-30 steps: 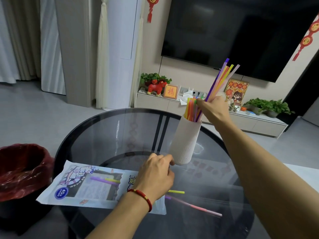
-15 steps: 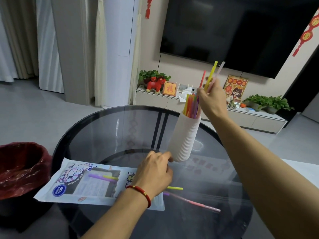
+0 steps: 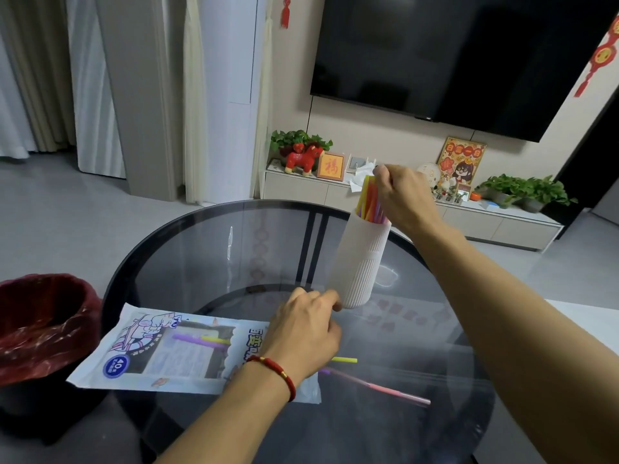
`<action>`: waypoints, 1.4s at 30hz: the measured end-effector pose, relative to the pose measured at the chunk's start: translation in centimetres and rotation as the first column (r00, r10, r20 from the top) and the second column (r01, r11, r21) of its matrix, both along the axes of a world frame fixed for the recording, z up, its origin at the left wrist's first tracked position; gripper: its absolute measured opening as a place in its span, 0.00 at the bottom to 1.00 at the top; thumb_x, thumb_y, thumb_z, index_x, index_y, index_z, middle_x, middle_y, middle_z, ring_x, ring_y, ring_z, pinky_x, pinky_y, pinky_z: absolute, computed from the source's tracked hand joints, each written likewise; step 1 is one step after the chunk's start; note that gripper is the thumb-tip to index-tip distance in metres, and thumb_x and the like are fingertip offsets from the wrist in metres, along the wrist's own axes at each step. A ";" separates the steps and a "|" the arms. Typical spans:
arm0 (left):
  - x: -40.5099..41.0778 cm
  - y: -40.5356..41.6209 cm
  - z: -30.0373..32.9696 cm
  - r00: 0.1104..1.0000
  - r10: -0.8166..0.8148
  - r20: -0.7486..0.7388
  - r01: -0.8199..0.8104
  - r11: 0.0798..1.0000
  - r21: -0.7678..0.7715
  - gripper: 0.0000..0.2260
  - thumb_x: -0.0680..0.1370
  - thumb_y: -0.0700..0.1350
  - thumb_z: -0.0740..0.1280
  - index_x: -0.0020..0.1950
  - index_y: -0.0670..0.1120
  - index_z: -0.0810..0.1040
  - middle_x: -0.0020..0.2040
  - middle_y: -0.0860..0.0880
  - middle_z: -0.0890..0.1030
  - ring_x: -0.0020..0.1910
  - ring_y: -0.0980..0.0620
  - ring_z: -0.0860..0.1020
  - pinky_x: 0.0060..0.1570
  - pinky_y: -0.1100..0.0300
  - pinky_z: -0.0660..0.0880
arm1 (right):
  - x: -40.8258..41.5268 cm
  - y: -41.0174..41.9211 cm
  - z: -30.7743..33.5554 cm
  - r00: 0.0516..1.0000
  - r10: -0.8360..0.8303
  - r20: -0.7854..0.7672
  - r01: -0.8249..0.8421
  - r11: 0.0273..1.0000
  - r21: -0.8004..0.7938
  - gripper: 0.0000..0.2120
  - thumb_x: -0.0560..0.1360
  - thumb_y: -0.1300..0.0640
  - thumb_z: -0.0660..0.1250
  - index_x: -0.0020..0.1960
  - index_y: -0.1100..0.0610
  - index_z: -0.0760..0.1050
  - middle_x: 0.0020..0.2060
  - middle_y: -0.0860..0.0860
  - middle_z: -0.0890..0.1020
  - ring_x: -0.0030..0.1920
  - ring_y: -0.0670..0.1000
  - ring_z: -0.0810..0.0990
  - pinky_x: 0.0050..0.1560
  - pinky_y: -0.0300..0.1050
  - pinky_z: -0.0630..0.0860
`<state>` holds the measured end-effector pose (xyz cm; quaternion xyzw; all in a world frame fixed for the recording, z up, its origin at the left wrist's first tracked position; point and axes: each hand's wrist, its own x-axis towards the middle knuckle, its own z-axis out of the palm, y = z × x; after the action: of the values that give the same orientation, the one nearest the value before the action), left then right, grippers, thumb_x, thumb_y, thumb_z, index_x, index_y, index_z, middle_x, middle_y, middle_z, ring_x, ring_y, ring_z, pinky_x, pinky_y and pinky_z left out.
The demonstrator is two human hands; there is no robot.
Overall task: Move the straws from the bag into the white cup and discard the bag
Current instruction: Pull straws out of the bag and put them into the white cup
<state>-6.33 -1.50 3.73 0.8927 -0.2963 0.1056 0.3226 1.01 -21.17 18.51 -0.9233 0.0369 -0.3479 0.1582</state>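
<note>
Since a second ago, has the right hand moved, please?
Yes. The right hand has come down towards the white cup, pushing the straws into it.

White cup: we see a tall ribbed white cylinder, standing tilted on the glass surface.
Straws in cup: a bright bunch of yellow, orange, pink and purple, upright, their tops above the rim.
Bag: flat, printed white and blue, with a clear window showing purple and yellow straws inside.
Loose straws: we see yellow and pink ones lying beside the bag's open end.
</note>
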 end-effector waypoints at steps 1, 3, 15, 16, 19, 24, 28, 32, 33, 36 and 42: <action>0.1 0.1 0.1 1.000 -0.010 0.000 0.010 1.000 0.021 0.12 0.78 0.46 0.64 0.61 0.53 0.75 0.55 0.52 0.80 0.58 0.50 0.73 0.55 0.52 0.77 | -0.1 -0.1 0.1 1.000 0.006 -0.012 -0.006 1.000 -0.019 0.23 0.85 0.56 0.53 0.39 0.70 0.74 0.37 0.66 0.81 0.35 0.61 0.76 0.38 0.51 0.71; 0.4 0.5 0.1 0.997 -0.065 -0.044 0.070 0.990 0.122 0.17 0.76 0.52 0.67 0.65 0.54 0.73 0.60 0.52 0.78 0.62 0.49 0.70 0.60 0.49 0.74 | -0.5 -0.3 0.5 0.997 0.025 -0.074 -0.028 0.998 -0.049 0.26 0.87 0.52 0.51 0.42 0.69 0.75 0.40 0.67 0.82 0.43 0.65 0.81 0.43 0.54 0.75; 1.6 5.1 -2.9 0.960 -0.121 -0.253 0.266 0.682 0.681 0.63 0.60 0.71 0.72 0.78 0.57 0.31 0.78 0.48 0.53 0.79 0.46 0.47 0.73 0.31 0.39 | -12.1 -1.1 -10.9 0.843 0.199 -0.500 -0.267 0.961 -0.067 0.12 0.79 0.46 0.65 0.54 0.51 0.83 0.47 0.47 0.86 0.45 0.48 0.83 0.51 0.53 0.83; 1.6 5.2 -2.9 0.960 -0.129 -0.248 0.266 0.689 0.674 0.62 0.60 0.72 0.71 0.78 0.57 0.31 0.76 0.48 0.56 0.78 0.46 0.51 0.73 0.31 0.40 | -13.1 -1.4 -12.8 0.747 0.153 -0.647 -0.283 0.954 -0.101 0.14 0.78 0.42 0.67 0.57 0.49 0.82 0.51 0.46 0.84 0.48 0.47 0.82 0.54 0.53 0.82; 1.5 5.1 -2.8 0.965 -0.140 -0.222 0.255 0.702 0.665 0.61 0.60 0.73 0.69 0.78 0.57 0.33 0.73 0.49 0.59 0.75 0.46 0.58 0.74 0.32 0.44 | -15.0 -2.3 -16.1 0.568 0.092 -0.818 -0.297 0.950 -0.099 0.20 0.74 0.35 0.70 0.60 0.45 0.76 0.57 0.45 0.75 0.56 0.47 0.75 0.59 0.47 0.78; 0.8 4.5 -2.6 0.973 -0.179 -0.144 0.229 0.707 0.670 0.56 0.63 0.72 0.67 0.80 0.53 0.41 0.69 0.50 0.64 0.69 0.47 0.65 0.73 0.34 0.53 | -15.7 -2.2 -17.4 0.622 0.126 -0.773 -0.350 0.928 -0.131 0.11 0.82 0.42 0.65 0.55 0.49 0.76 0.55 0.47 0.76 0.53 0.51 0.78 0.54 0.47 0.77; -0.5 3.5 -2.1 0.969 -0.247 -0.003 0.183 0.709 0.681 0.50 0.65 0.62 0.68 0.80 0.49 0.46 0.68 0.50 0.65 0.66 0.48 0.66 0.72 0.34 0.55 | -16.3 -0.5 -17.9 0.792 0.164 -0.588 -0.366 0.899 -0.242 0.13 0.84 0.40 0.56 0.52 0.49 0.68 0.48 0.46 0.73 0.38 0.54 0.76 0.39 0.55 0.78; -1.8 2.2 -1.1 0.918 -0.322 0.230 0.063 0.693 0.718 0.48 0.65 0.50 0.73 0.78 0.46 0.50 0.69 0.49 0.65 0.65 0.46 0.67 0.72 0.36 0.56 | -16.2 0.8 -17.9 0.889 0.173 -0.425 -0.270 0.946 -0.179 0.17 0.83 0.38 0.57 0.58 0.50 0.71 0.53 0.46 0.71 0.41 0.52 0.75 0.32 0.52 0.76; -2.1 2.0 -0.8 0.909 -0.317 0.272 0.025 0.691 0.723 0.48 0.65 0.49 0.73 0.78 0.46 0.50 0.69 0.48 0.65 0.65 0.45 0.67 0.72 0.35 0.56 | -16.1 1.0 -18.0 0.908 0.156 -0.389 -0.236 0.958 -0.165 0.17 0.83 0.39 0.56 0.58 0.51 0.72 0.53 0.47 0.71 0.44 0.51 0.75 0.32 0.50 0.76; -2.3 1.4 0.2 0.879 -0.323 0.351 -0.050 0.669 0.742 0.51 0.64 0.47 0.76 0.79 0.45 0.49 0.70 0.46 0.64 0.66 0.43 0.67 0.71 0.34 0.56 | -16.0 1.5 -18.2 0.922 0.121 -0.367 -0.202 0.961 -0.188 0.19 0.84 0.40 0.51 0.57 0.52 0.72 0.49 0.46 0.73 0.47 0.50 0.69 0.32 0.50 0.76; -1.7 1.2 2.3 0.779 -0.424 0.462 -0.141 0.600 0.788 0.51 0.67 0.44 0.76 0.80 0.44 0.46 0.70 0.43 0.64 0.67 0.40 0.66 0.72 0.30 0.50 | -15.3 3.1 -19.8 0.852 0.182 -0.491 -0.305 0.934 -0.184 0.22 0.85 0.43 0.44 0.61 0.52 0.73 0.50 0.50 0.79 0.46 0.56 0.70 0.45 0.57 0.76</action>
<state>-8.05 -0.31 5.99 0.8278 -0.4730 0.2177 -0.2091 -14.29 -18.11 -1.33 -0.9892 -0.0895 -0.0945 0.0678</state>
